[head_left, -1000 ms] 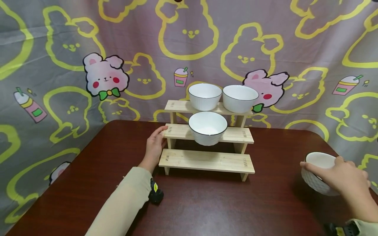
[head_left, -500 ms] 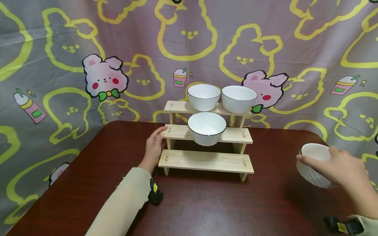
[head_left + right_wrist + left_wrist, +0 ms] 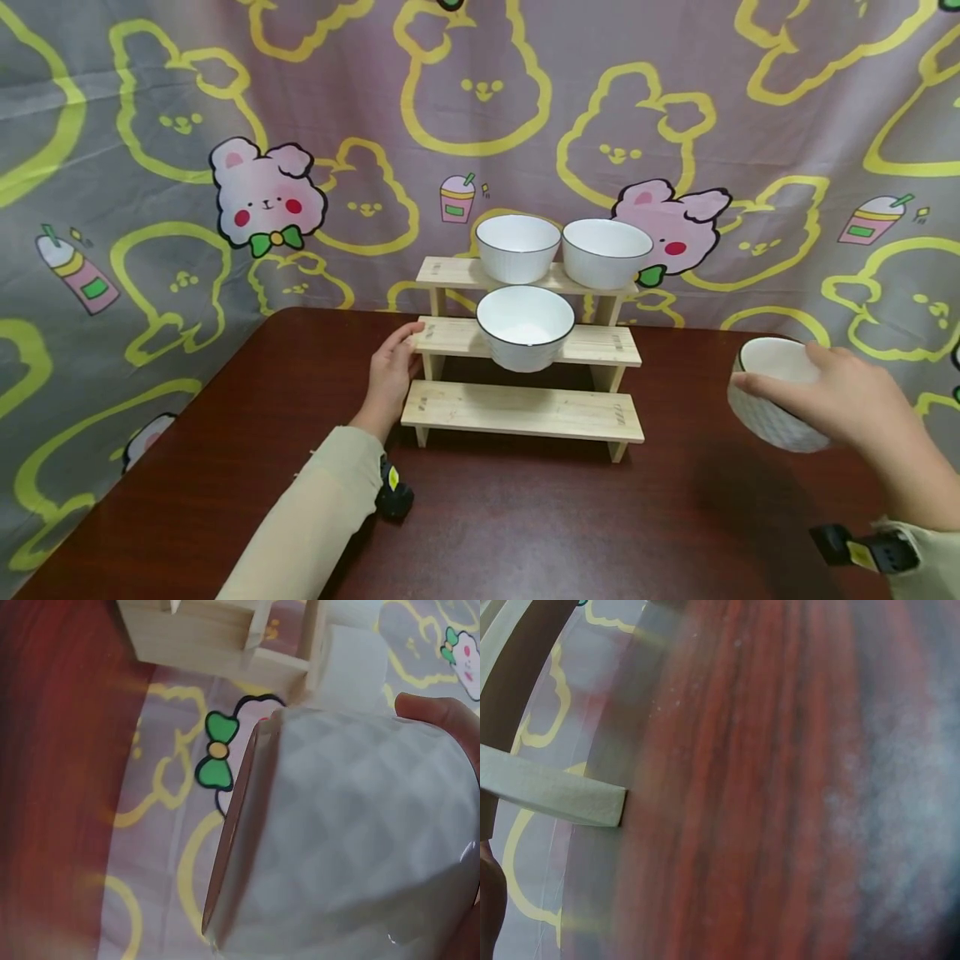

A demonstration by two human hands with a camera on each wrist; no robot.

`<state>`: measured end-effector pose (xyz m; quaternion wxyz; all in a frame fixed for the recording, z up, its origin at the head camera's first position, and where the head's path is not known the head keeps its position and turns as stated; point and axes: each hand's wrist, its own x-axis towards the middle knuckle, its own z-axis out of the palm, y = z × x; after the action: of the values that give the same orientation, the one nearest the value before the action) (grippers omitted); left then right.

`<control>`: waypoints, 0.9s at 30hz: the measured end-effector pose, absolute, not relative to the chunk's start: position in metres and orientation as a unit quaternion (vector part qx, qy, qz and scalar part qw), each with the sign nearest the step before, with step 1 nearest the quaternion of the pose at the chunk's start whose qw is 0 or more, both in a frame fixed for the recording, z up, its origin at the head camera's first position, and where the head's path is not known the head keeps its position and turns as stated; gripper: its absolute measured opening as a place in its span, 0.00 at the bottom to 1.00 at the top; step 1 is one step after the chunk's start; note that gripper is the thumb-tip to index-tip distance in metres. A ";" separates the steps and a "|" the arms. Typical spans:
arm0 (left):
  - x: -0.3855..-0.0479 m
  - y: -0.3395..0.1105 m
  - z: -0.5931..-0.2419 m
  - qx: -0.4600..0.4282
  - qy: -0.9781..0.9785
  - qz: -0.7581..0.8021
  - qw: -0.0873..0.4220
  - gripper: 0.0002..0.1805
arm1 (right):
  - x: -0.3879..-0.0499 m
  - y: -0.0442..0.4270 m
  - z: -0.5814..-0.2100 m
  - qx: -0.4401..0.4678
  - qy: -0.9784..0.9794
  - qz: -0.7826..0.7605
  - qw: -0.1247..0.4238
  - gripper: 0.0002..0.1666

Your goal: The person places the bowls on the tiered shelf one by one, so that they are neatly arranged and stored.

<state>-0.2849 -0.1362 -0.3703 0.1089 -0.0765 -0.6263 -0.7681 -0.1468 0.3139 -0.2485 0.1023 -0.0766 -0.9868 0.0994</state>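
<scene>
A three-step wooden stand (image 3: 517,410) stands on the table. In the head view my left hand (image 3: 390,371) holds the left end of its middle step; some of the fingers are hidden. My right hand (image 3: 851,387) grips a white bowl (image 3: 776,417) by its side, thumb at the dark rim, in the air right of the stand. The right wrist view shows this bowl's diamond-textured wall (image 3: 367,817) up close. One white bowl (image 3: 525,329) sits on the middle step. Two more, a left bowl (image 3: 517,248) and a right bowl (image 3: 607,252), sit side by side on the top step.
The dark red-brown table (image 3: 600,525) extends around the stand. Behind it hangs a grey-pink curtain (image 3: 337,100) with yellow bear outlines. The stand's lowest step (image 3: 521,408) bears nothing.
My right hand has lifted the bowl and carried it up and leftward, nearer the stand. The left hand keeps its place on the middle step.
</scene>
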 end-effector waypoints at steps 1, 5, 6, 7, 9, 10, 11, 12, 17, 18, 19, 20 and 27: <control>-0.285 -0.136 -0.370 -0.077 -0.627 -0.767 0.108 0.19 | -0.148 0.312 -0.247 -0.071 -0.987 0.101 0.102 0.55; -0.285 -0.136 -0.369 -0.079 -0.632 -0.763 0.108 0.19 | -0.150 0.303 -0.240 -0.065 -0.987 0.113 0.088 0.58; -0.285 -0.136 -0.369 -0.080 -0.632 -0.764 0.107 0.20 | -0.150 0.300 -0.238 -0.065 -0.987 0.116 0.086 0.59; -0.285 -0.136 -0.368 -0.080 -0.630 -0.765 0.106 0.20 | -0.151 0.298 -0.237 -0.065 -0.987 0.118 0.083 0.61; -0.285 -0.136 -0.368 -0.080 -0.629 -0.766 0.105 0.20 | -0.152 0.292 -0.234 -0.060 -0.988 0.122 0.074 0.62; -0.284 -0.136 -0.368 -0.079 -0.628 -0.767 0.104 0.20 | -0.152 0.289 -0.233 -0.057 -0.988 0.124 0.069 0.63; -0.285 -0.137 -0.369 -0.078 -0.627 -0.768 0.102 0.19 | -0.153 0.286 -0.232 -0.054 -0.988 0.126 0.065 0.63; -0.285 -0.137 -0.369 -0.076 -0.626 -0.769 0.102 0.19 | -0.154 0.283 -0.231 -0.048 -0.989 0.129 0.062 0.63; -0.285 -0.137 -0.371 -0.074 -0.622 -0.773 0.102 0.19 | -0.160 0.272 -0.232 -0.012 -0.988 0.140 0.057 0.62; -0.285 -0.137 -0.371 -0.074 -0.622 -0.773 0.103 0.20 | -0.162 0.270 -0.233 -0.005 -0.988 0.140 0.057 0.61; -0.285 -0.137 -0.371 -0.074 -0.622 -0.772 0.103 0.19 | -0.163 0.269 -0.233 0.001 -0.988 0.141 0.058 0.61; -0.286 -0.136 -0.372 -0.073 -0.623 -0.772 0.103 0.19 | -0.165 0.267 -0.233 0.005 -0.988 0.141 0.060 0.61; -0.286 -0.136 -0.372 -0.067 -0.630 -0.766 0.109 0.19 | -0.175 0.250 -0.229 0.045 -0.986 0.141 0.076 0.59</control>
<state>-0.2863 -0.1363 -0.3717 0.1091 -0.0674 -0.6305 -0.7655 -0.1750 0.2504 -0.2286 0.0755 0.0453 -0.9861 0.1407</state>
